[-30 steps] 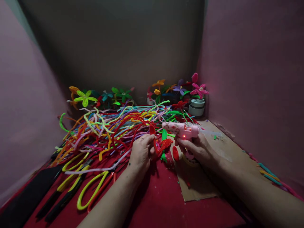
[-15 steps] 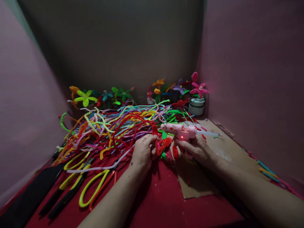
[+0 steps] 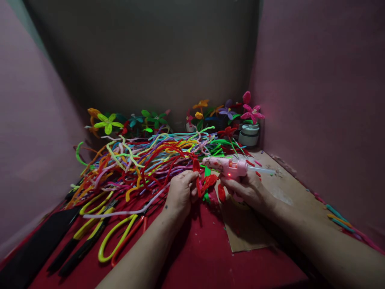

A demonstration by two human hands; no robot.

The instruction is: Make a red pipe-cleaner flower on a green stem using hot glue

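Between thumb and fingers, my left hand point(image 3: 183, 190) pinches a red fuzzy flower piece point(image 3: 207, 183) with several petals. My right hand point(image 3: 245, 190) is wrapped round a pink glue gun point(image 3: 226, 166), whose nozzle points left, close above the red petals. A small red light glows on the gun, and a clear glue stick point(image 3: 261, 170) sticks out of its back end. One red petal point(image 3: 221, 193) shows just below the right fingers. Some green pipe cleaner lies under the red piece.
A large heap of colourful pipe cleaners point(image 3: 162, 154) spreads behind and left of my hands. Yellow-black pliers point(image 3: 87, 228) and yellow-handled scissors point(image 3: 118, 237) lie at the left. Finished flowers point(image 3: 108, 123) stand along the back wall; a cardboard sheet point(image 3: 246, 237) lies at the right on the red surface.
Hardly anything differs; the glue gun has shifted very slightly left. Both hands keep their holds.
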